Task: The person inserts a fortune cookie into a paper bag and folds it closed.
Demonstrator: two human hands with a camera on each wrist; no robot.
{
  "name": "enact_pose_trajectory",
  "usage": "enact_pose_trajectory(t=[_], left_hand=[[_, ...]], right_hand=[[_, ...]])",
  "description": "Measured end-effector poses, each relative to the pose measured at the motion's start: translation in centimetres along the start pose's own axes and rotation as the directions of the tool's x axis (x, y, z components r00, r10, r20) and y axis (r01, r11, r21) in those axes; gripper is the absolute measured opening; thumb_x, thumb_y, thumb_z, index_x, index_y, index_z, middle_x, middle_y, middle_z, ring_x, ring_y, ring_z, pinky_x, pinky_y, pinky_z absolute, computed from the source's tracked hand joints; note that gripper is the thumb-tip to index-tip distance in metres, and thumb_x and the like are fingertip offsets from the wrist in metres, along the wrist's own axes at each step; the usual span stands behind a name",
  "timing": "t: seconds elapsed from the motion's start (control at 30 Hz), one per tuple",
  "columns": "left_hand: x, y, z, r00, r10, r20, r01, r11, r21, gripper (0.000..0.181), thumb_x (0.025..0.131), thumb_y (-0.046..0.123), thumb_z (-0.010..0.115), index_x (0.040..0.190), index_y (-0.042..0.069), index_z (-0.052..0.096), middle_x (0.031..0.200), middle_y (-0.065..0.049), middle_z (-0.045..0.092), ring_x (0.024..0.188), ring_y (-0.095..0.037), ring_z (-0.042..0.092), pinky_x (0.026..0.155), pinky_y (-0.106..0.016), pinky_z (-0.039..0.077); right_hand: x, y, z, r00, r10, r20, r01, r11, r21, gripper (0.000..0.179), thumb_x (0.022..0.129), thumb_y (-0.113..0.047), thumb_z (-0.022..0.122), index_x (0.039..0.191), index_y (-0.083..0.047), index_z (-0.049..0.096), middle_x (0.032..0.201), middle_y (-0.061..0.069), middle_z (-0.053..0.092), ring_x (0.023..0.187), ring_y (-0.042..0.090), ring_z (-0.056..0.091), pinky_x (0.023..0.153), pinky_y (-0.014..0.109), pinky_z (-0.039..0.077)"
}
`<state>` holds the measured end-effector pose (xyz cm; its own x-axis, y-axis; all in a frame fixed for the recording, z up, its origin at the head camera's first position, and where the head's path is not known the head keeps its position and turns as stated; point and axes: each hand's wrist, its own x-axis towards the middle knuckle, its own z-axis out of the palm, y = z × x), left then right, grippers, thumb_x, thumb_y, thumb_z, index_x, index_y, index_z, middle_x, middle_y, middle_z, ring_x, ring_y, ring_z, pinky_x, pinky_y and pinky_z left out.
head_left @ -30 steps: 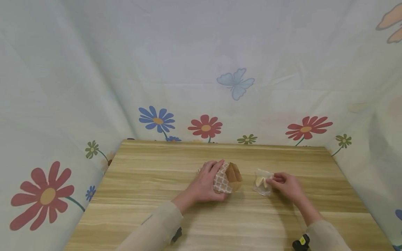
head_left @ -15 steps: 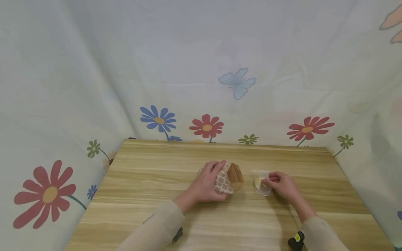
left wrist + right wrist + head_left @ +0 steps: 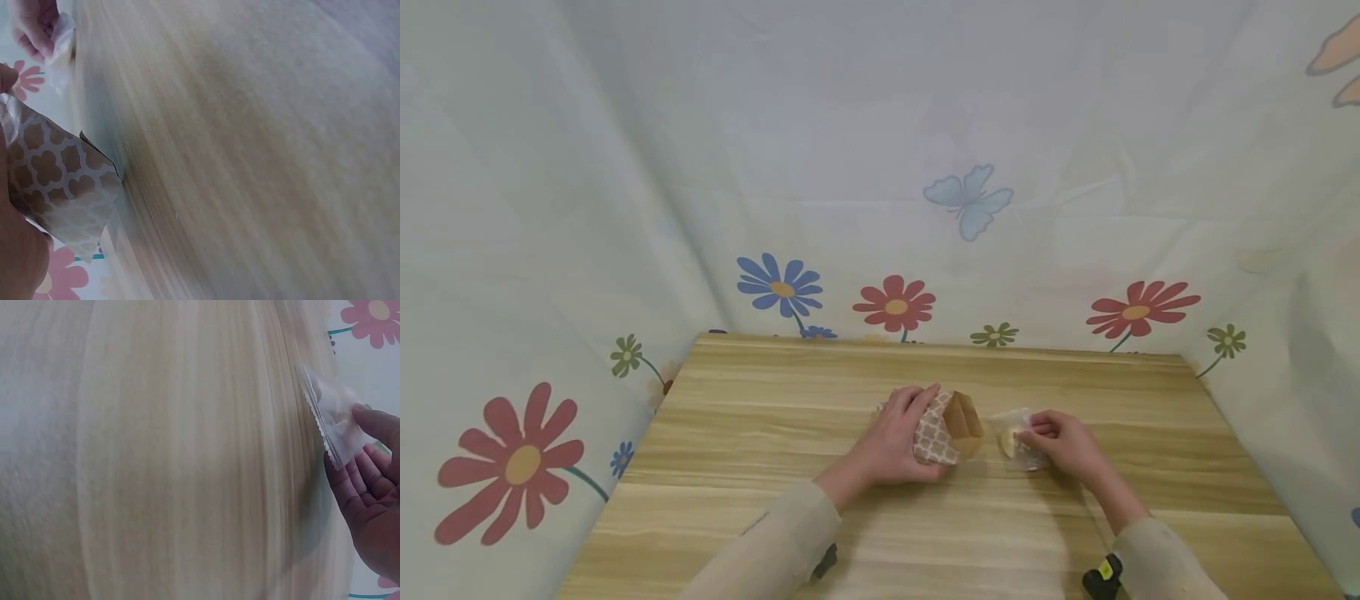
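A brown paper bag [image 3: 934, 433] with a white lattice print lies on its side, its open mouth turned right. My left hand [image 3: 891, 437] grips it around the body, fingers over the far side and thumb on the near side. In the left wrist view the patterned bag [image 3: 59, 172] shows close up. Just right of the mouth, my right hand [image 3: 1063, 442] pinches a small clear plastic packet [image 3: 1017, 440] with a pale yellowish piece inside. The packet's serrated edge shows in the right wrist view, where the thumb presses the packet [image 3: 334, 415] against the fingers.
Both hands work over a light wood-grain table [image 3: 760, 392]. A white cloth with printed flowers and butterflies [image 3: 820, 167] hangs behind and along both sides. A black device [image 3: 1102, 577] with a yellow label sits at the right wrist.
My right hand has moved left with the packet, bringing it up close to the bag's mouth. The left hand keeps its grip on the bag, nearly still.
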<state>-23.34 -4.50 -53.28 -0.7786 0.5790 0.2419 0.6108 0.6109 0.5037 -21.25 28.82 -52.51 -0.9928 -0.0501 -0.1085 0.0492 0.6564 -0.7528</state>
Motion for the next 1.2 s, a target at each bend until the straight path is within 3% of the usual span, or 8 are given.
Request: enact_pose_trajectory(t=[0.3, 0.53, 0.83, 1.0, 1.2], left_hand=[[0.0, -0.1, 0.1, 1.0, 0.006, -0.011, -0.006, 1.0, 0.001, 0.123, 0.072, 0.056, 0.089, 0.17, 0.02, 0.024, 0.155, -0.006, 0.041, 0.137, -0.02, 0.042, 0.111, -0.046, 0.049], [0.1, 0.0, 0.1, 1.0, 0.004, -0.009, -0.004, 1.0, -0.004, 0.121, 0.072, 0.056, 0.088, 0.17, 0.019, 0.026, 0.155, -0.006, 0.041, 0.136, -0.02, 0.042, 0.11, -0.046, 0.049], [0.1, -0.2, 0.2, 1.0, 0.005, -0.008, -0.005, 1.0, -0.003, 0.122, 0.072, 0.056, 0.089, 0.17, 0.021, 0.025, 0.155, -0.006, 0.041, 0.136, -0.02, 0.043, 0.11, -0.045, 0.05], [0.0, -0.2, 0.2, 1.0, -0.008, -0.006, 0.007, 1.0, -0.008, 0.122, 0.071, 0.055, 0.089, 0.17, 0.021, 0.025, 0.156, -0.007, 0.04, 0.138, -0.02, 0.042, 0.11, -0.045, 0.049], [-0.1, -0.3, 0.3, 1.0, -0.024, -0.011, 0.024, 1.0, -0.009, 0.122, 0.071, 0.054, 0.088, 0.17, 0.021, 0.026, 0.157, -0.008, 0.039, 0.138, -0.021, 0.042, 0.11, -0.047, 0.049]], right_hand=[[0.2, 0.3, 1.0, 0.997, -0.062, -0.035, 0.063, 0.997, 0.033, 0.022, 0.102, -0.012, 0.073, 0.114, 0.007, 0.072, 0.101, 0.013, 0.075, 0.087, 0.014, 0.066, 0.071, 0.023, 0.053], [0.2, 0.1, 1.7, 0.994, -0.097, -0.059, 0.101, 0.992, 0.074, 0.02, 0.101, -0.009, 0.075, 0.109, 0.008, 0.073, 0.098, 0.014, 0.076, 0.084, 0.01, 0.066, 0.07, 0.022, 0.052], [0.3, -0.1, 2.0, 0.992, -0.08, -0.099, 0.093, 0.986, 0.141, 0.021, 0.1, -0.008, 0.074, 0.113, 0.009, 0.074, 0.097, 0.012, 0.078, 0.082, 0.005, 0.066, 0.071, 0.02, 0.053], [-0.1, -1.4, 1.3, 0.991, -0.035, -0.126, 0.069, 0.96, 0.272, 0.027, 0.103, -0.01, 0.072, 0.119, 0.011, 0.07, 0.098, 0.007, 0.076, 0.083, 0.004, 0.066, 0.073, 0.019, 0.057], [-0.7, -3.2, 0.1, 0.988, 0.014, -0.156, 0.059, 0.889, 0.455, 0.037, 0.105, -0.013, 0.07, 0.128, 0.015, 0.065, 0.099, -0.001, 0.075, 0.086, 0.003, 0.068, 0.08, 0.021, 0.06]])
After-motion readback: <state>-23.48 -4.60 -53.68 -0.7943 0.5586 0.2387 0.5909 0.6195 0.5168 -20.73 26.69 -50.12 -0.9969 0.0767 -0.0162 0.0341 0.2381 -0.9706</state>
